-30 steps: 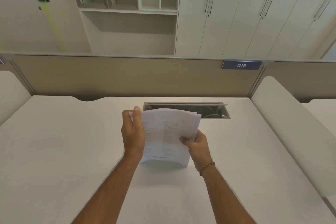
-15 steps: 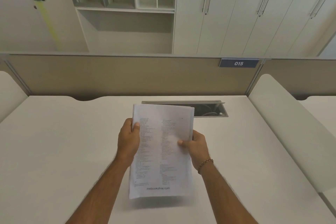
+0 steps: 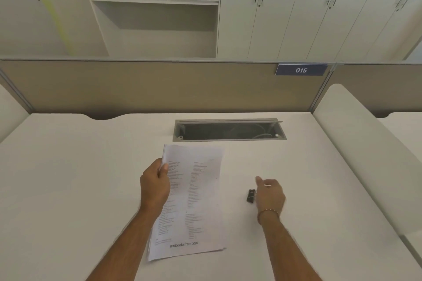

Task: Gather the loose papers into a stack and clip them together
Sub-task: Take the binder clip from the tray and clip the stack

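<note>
A stack of printed white papers (image 3: 201, 191) lies lengthwise on the white desk (image 3: 68, 178), its sheets roughly squared up. My left hand (image 3: 155, 186) grips the stack at its left edge, thumb on top. A small black binder clip (image 3: 251, 196) sits to the right of the papers, apart from them. My right hand (image 3: 270, 194) is right beside the clip, its curled fingers touching the clip's silver handles and its thumb raised clear of the clip. Whether the clip rests on the desk or is lifted is unclear.
An open grey cable tray (image 3: 228, 130) is cut into the desk just behind the papers. A beige partition (image 3: 159, 84) with a 015 sign (image 3: 301, 70) closes the back. A padded divider (image 3: 365, 143) runs along the right side.
The papers have come down from upright in both hands to flat on the desk. My right hand has let go of them and moved right to the binder clip, which now shows.
</note>
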### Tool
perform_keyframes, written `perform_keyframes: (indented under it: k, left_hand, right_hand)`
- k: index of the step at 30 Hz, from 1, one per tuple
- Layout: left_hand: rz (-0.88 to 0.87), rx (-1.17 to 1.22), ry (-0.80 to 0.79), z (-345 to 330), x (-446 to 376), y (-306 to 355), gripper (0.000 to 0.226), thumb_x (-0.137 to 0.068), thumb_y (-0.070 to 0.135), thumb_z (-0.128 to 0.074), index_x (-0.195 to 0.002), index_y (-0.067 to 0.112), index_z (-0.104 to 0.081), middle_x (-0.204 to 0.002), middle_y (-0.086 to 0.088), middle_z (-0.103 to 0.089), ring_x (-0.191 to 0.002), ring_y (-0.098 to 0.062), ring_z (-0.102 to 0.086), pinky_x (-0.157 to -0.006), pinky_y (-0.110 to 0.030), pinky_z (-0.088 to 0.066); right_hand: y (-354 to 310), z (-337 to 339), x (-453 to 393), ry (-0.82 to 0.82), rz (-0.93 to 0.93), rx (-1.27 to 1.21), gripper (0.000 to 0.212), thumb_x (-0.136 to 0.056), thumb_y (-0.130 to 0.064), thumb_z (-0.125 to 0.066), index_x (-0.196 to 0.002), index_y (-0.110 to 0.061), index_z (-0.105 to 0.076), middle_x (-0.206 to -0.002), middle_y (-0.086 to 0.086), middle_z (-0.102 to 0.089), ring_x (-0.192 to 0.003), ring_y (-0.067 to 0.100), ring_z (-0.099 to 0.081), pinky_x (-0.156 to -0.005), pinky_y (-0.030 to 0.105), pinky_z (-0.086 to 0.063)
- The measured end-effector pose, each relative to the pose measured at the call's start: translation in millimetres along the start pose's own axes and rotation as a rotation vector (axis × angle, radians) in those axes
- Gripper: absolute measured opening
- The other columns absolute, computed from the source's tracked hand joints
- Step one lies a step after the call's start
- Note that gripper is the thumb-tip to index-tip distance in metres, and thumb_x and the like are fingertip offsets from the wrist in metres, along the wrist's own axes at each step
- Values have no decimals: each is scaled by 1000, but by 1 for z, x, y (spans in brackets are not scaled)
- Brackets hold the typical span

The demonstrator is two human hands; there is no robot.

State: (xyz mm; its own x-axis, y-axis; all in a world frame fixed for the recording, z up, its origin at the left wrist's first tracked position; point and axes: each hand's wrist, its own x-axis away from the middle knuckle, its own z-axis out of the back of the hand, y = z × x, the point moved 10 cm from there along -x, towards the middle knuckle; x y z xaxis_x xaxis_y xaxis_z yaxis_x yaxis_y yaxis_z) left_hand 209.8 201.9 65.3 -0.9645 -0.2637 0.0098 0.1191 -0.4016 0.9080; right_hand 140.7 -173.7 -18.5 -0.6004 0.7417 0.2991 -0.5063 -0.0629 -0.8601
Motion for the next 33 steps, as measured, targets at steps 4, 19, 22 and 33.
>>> perform_keyframes:
  k: [4,19,22,33]
  left_hand:
    - [-19,-24,12,1,-3,-3,28,-106,22,-47,-86,7,-57,-83,-15,-66,-81,-41,-64,-59,-33,-39]
    - [5,53,4,10,4,-5,23,-106,25,-47,-92,15,-62,-90,-5,-70,-82,-29,-67,-64,-33,-48]
    - [5,74,-1,12,7,-2,22,-106,25,-48,-95,13,-63,-92,-3,-71,-83,-27,-67,-65,-32,-50]
    - [-44,112,-23,9,17,8,22,-106,24,-49,-89,17,-61,-89,-5,-73,-80,-27,-69,-66,-33,-54]
  right_hand:
    - [27,4,-20,-63,-146,303,54,-70,-58,-76,-92,-11,-59,-109,21,-66,-102,38,-64,-75,37,-47]
    - [5,-21,5,-363,-124,-272,12,-78,2,-75,-74,10,-67,-87,25,-74,-81,38,-73,-73,38,-61]
    - [-27,-18,23,-408,-29,-312,13,-76,2,-77,-82,10,-68,-91,27,-75,-86,38,-76,-79,41,-63]
    - [-140,-16,86,-462,267,12,8,-79,-12,-76,-84,-6,-78,-87,8,-75,-80,25,-75,-80,36,-62]
